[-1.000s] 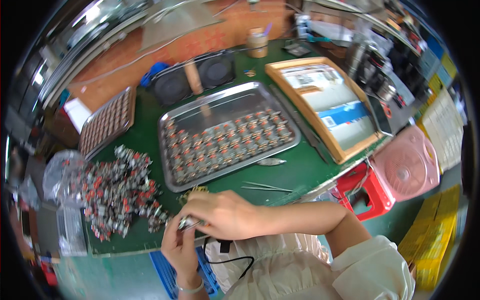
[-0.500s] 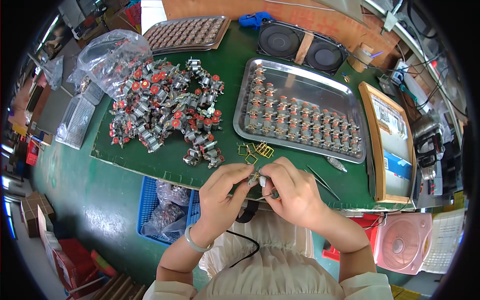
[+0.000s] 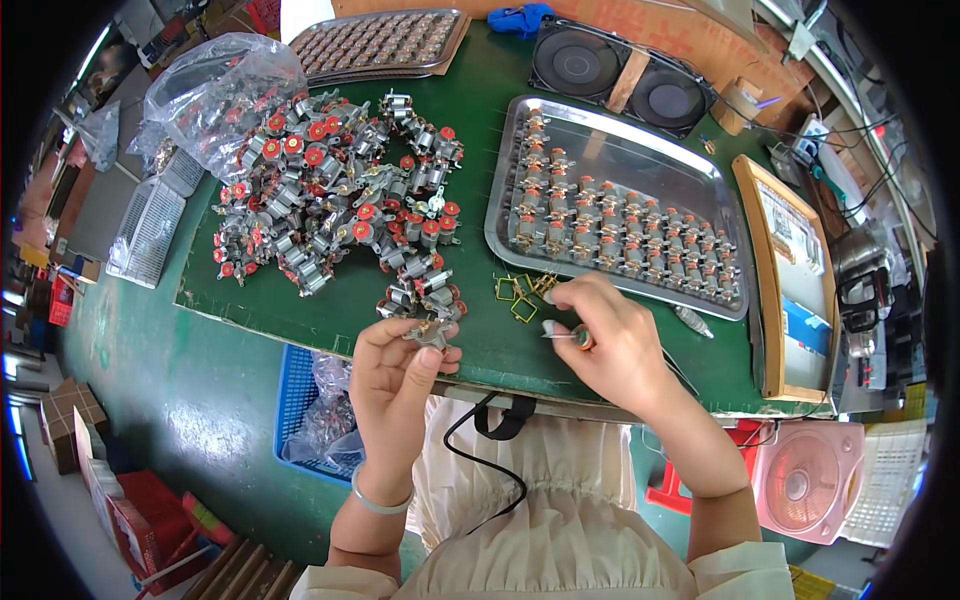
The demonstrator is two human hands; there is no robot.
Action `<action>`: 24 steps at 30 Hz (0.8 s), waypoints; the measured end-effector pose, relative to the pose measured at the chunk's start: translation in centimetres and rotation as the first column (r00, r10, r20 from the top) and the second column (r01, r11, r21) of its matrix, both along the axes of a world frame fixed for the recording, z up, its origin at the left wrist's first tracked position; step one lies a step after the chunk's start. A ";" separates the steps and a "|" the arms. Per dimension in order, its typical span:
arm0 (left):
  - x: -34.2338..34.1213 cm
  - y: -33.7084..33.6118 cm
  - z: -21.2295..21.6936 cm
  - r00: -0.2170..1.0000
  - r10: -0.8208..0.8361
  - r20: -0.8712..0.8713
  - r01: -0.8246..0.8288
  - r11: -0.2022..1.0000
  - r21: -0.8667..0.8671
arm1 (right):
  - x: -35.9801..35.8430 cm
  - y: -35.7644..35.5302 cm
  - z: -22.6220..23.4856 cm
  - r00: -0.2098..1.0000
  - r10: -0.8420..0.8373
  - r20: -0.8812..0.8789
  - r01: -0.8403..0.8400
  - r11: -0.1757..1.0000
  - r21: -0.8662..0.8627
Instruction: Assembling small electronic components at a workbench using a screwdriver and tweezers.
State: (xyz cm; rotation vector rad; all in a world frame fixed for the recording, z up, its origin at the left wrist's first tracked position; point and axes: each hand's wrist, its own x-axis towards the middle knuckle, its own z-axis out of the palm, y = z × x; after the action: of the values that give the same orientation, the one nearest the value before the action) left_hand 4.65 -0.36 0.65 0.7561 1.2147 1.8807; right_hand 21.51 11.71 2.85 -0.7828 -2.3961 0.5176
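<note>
My left hand (image 3: 395,385), closed, pinches a small silver metal motor-like part with a flange (image 3: 430,336) between thumb and fingers, above the table's front edge. To its right, my right hand (image 3: 618,338) is curled round a small thin-shafted tool (image 3: 566,337) whose rounded end shows orange and green. The thumb and index fingertip of that hand reach to the small yellow brass frames (image 3: 522,308); whether they touch one cannot be made out. A large heap of silver motors with red caps (image 3: 330,200) lies left of the frames.
A metal tray (image 3: 650,150) with rows of motors stands at the right centre, another full tray (image 3: 380,45) at the back left. Tweezers (image 3: 680,372) lie beside my right wrist. Two black speakers (image 3: 575,65) stand behind; a wooden-framed panel (image 3: 785,290) is at right. A blue crate (image 3: 295,410) sits below.
My hands have parted. The left has moved left with the metal part; the right has moved slightly right and up to the brass frames, keeping the tool. The view has shifted slightly.
</note>
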 end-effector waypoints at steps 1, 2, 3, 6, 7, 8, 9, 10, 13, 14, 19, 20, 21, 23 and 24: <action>-0.2 0.0 -0.1 1.000 -0.002 -0.001 0.002 1.000 -0.002 | -0.3 0.0 -0.3 1.000 0.017 0.022 -0.020 0.991 0.134; -0.3 0.1 -0.1 0.998 -0.010 0.054 0.010 1.000 0.006 | -0.4 -0.3 -0.5 0.998 0.002 0.069 -0.011 0.990 0.137; -0.5 0.1 -0.2 0.994 -0.016 0.107 0.014 1.000 0.012 | -0.8 -0.5 -0.6 0.998 0.003 0.066 -0.012 0.991 0.135; -0.5 0.0 0.1 0.995 0.021 0.100 -0.023 0.999 0.024 | -1.7 -0.8 -0.7 0.998 0.018 0.063 -0.027 0.990 0.137; -0.5 0.0 0.1 0.995 0.023 0.096 -0.026 0.999 0.024 | -2.0 -0.6 -0.5 0.998 0.021 0.059 -0.029 0.990 0.137; -0.5 -0.1 0.0 0.997 0.036 0.063 -0.038 0.999 0.031 | -2.2 -0.4 -0.3 0.999 0.000 0.043 -0.006 0.991 0.132; -0.5 -0.2 0.0 0.998 0.047 0.032 -0.048 0.998 0.039 | -2.3 -0.1 0.0 0.999 -0.022 0.029 0.018 0.992 0.127; -0.4 -0.2 0.0 0.998 0.047 0.029 -0.048 0.998 0.040 | -2.4 0.2 0.3 0.999 -0.022 0.043 0.017 0.993 0.117; -0.4 -0.4 0.2 0.997 0.060 0.056 -0.062 0.997 0.037 | -1.6 1.2 0.8 1.000 0.014 -0.012 -0.013 0.997 0.080; -0.5 -0.5 0.1 0.997 0.064 0.045 -0.066 0.997 0.047 | -1.2 1.4 1.2 1.000 -0.029 -0.012 0.029 0.999 0.030; -0.5 -0.7 0.0 0.999 0.042 0.004 -0.042 0.998 0.053 | 1.8 2.2 0.6 0.991 -0.127 -0.030 0.126 0.992 -0.028; -0.4 -0.6 0.1 0.999 0.045 0.017 -0.046 0.998 0.048 | 1.9 1.9 0.4 0.991 -0.137 -0.003 0.137 0.990 -0.012; -0.2 -0.5 0.2 0.999 0.044 0.030 -0.045 0.998 0.045 | 2.2 1.5 0.3 0.988 -0.153 0.023 0.153 0.988 0.005; 0.0 -0.3 0.2 0.999 0.030 0.031 -0.032 0.998 0.051 | 1.8 0.5 -0.5 0.989 -0.138 0.055 0.134 0.988 0.081; 0.1 -0.2 0.3 0.999 0.018 0.031 -0.020 0.998 0.059 | 1.6 0.4 -1.0 0.989 -0.140 0.048 0.131 0.979 0.158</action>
State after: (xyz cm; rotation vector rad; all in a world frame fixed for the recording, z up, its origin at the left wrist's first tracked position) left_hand 4.79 -0.54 0.93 0.7469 1.1555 1.9444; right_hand 23.09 12.13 1.82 -0.8948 -2.3822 0.2539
